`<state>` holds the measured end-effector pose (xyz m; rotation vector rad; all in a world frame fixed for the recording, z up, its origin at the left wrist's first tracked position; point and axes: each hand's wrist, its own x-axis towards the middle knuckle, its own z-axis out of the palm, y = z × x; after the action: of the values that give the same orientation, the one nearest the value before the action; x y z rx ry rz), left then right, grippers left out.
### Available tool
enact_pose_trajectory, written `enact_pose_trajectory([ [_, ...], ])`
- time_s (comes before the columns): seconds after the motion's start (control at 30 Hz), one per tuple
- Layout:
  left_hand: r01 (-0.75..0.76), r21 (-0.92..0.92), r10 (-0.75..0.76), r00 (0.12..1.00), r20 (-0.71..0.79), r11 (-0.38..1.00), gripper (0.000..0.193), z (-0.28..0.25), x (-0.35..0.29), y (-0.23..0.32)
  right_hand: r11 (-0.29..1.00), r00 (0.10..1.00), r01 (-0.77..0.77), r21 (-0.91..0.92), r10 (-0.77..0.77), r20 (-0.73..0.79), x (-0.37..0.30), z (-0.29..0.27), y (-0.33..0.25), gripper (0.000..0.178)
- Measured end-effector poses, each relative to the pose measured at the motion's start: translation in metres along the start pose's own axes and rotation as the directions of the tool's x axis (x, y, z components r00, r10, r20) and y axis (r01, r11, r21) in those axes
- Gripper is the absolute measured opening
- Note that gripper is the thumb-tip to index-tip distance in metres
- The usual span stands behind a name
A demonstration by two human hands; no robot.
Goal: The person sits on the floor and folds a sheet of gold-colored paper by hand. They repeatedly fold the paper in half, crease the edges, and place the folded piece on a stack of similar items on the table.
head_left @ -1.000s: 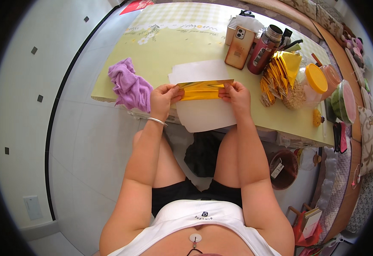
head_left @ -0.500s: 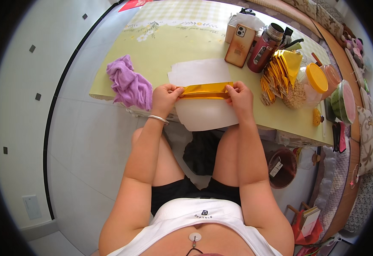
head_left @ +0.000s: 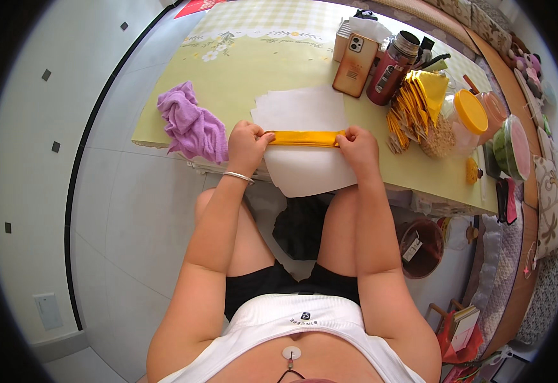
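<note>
A strip of shiny gold paper point(head_left: 303, 138), folded narrow, stretches level between my two hands. My left hand point(head_left: 248, 145) pinches its left end between thumb and fingers. At the other end, my right hand point(head_left: 358, 148) has its fingers closed on the strip. Beneath it lies white paper point(head_left: 304, 171), which reaches over the table's near edge. To the right stands a pile of folded gold paper pieces point(head_left: 419, 102), fanned with their points outward.
The table point(head_left: 279, 64) has a pale green cloth. A crumpled purple towel point(head_left: 192, 124) hangs over its left edge. A phone point(head_left: 355, 67), a dark red thermos point(head_left: 390, 71), a yellow-lidded jar point(head_left: 469, 112) and a cut watermelon point(head_left: 512, 150) stand at the right. A bin point(head_left: 422, 249) is below.
The gold paper was a wider strip with a raised flap; now it is folded over into a narrower, flatter band. Both hands stay at its ends.
</note>
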<state>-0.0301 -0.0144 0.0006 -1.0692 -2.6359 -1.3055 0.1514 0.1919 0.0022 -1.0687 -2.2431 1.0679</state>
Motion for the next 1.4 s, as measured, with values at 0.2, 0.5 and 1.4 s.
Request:
enact_pose_trajectory([
  [0.2, -0.017, 0.092, 0.014, 1.000, 0.025, 0.996, 0.025, -0.001, 0.002, 0.004, 0.995, 0.999, 0.051, -0.081, -0.051, 0.000, -0.002, 0.001, 0.003, 0.020],
  [0.5, -0.049, 0.162, 0.043, 0.998, 0.042, 0.986, 0.028, -0.001, 0.001, 0.007, 0.926, 0.972, 0.165, -0.339, -0.211, -0.104, -0.015, 0.008, -0.015, 0.022],
  [1.4, -0.393, 0.533, 0.191, 0.899, 0.394, 0.750, 0.096, -0.012, -0.041, 0.008, 0.686, 0.808, 0.590, -0.426, -0.505, 0.304, -0.034, -0.017, 0.014, 0.052],
])
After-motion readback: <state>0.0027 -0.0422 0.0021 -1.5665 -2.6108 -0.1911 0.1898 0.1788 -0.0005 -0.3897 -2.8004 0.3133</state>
